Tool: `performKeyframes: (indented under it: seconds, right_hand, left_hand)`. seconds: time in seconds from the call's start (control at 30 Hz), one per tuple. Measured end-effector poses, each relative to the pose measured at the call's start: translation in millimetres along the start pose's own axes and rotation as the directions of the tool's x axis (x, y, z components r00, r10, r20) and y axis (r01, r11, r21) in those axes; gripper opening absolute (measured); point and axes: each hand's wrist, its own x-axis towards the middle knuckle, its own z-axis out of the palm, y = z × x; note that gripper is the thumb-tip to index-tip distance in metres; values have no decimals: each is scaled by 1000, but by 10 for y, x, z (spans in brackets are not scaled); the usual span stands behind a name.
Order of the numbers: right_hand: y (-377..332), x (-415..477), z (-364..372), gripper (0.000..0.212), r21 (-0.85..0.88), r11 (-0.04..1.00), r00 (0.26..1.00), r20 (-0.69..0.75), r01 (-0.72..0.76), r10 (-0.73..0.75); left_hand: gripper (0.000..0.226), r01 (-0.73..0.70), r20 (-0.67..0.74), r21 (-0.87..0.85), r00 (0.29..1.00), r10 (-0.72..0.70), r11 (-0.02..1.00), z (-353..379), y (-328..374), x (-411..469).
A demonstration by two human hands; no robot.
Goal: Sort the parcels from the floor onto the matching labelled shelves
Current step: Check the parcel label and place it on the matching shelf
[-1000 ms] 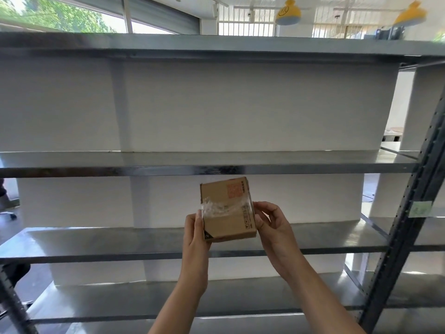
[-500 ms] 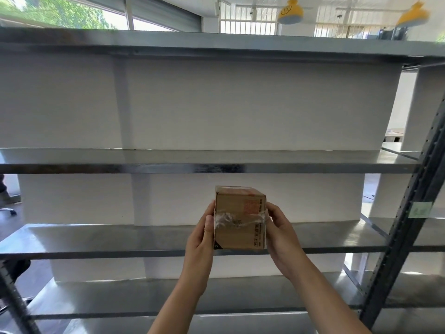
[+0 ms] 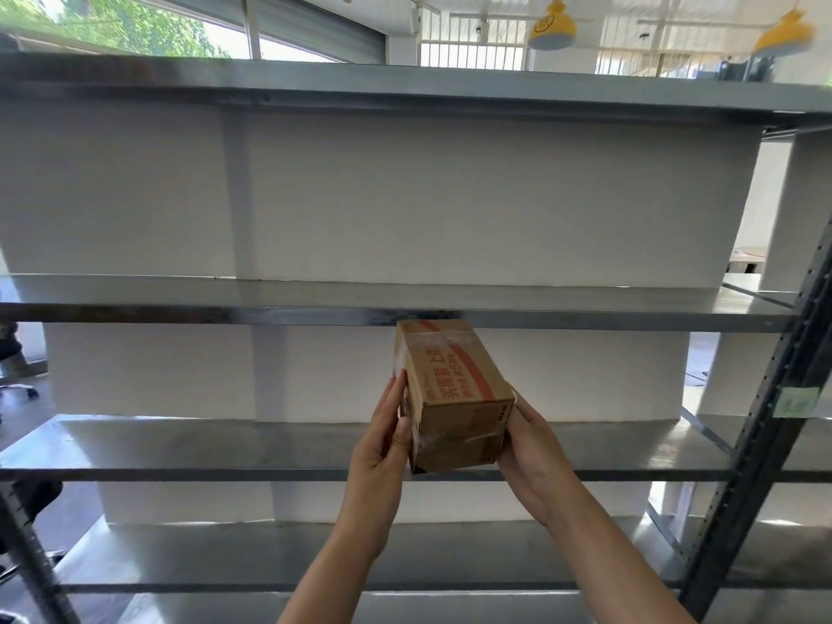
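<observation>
I hold a small brown cardboard parcel [image 3: 454, 394] with red printing and clear tape in front of the metal shelving. My left hand [image 3: 387, 439] presses its left side, and my right hand [image 3: 526, 448] cups its lower right corner. The parcel is tilted so its long printed face points up and away, its far end reaching the front edge of the upper middle shelf [image 3: 270, 315]. It hangs above the lower middle shelf [image 3: 180, 448]. A pale green label [image 3: 799, 401] sticks on the right upright; its text is unreadable.
The grey shelves in view hold nothing. A dark perforated upright [image 3: 765, 425] rises on the right, another upright [image 3: 31, 565] at lower left. White wall panels stand behind the rack. An office chair base [image 3: 18, 389] shows at far left.
The parcel has been turned in both hands, from an upright end-on pose to a tilted one showing its long red-printed face. It also rose slightly toward the upper middle shelf.
</observation>
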Motion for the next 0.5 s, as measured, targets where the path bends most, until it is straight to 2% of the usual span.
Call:
performKeyframes:
  seconds: [0.23,0.37,0.5]
  right_hand:
    - [56,-26,-22,31,-10,999,999,23,37,-37]
    - [86,-14,-16,30,-41,998,998,-11,56,-56]
    - [76,-36,-63,40,-54,997,998,-26,62,-63]
  left_hand:
    - [43,62,9,-78,998,-62,995,-108,27,64]
    - [42,79,-10,-71,997,-80,994,-97,57,85]
    - [49,117,-24,-216,992,-125,969,-43,40,26]
